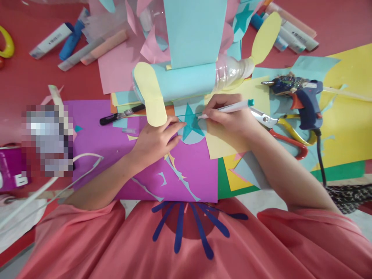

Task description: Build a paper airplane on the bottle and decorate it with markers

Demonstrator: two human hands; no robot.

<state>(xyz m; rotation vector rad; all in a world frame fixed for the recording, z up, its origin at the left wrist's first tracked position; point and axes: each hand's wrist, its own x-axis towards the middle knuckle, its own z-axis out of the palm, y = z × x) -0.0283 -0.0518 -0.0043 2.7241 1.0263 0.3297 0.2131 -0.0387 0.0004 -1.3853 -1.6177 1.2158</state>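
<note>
My right hand is closed around a white marker with a teal end, its tip over a light-blue paper piece. On that piece, which has a rounded lower edge, is a teal star. My left hand lies with fingers stretched out, fingertips at the paper's left edge. Just beyond both hands rests a plastic bottle wrapped in light-blue paper. A yellow paper strip with rounded ends stands at its left end, close to my left hand.
To the right lie a blue glue gun with a cord and scissors with red and yellow handles. Markers lie at the back left, more at the back right. A black pen and paper scraps rest on purple paper.
</note>
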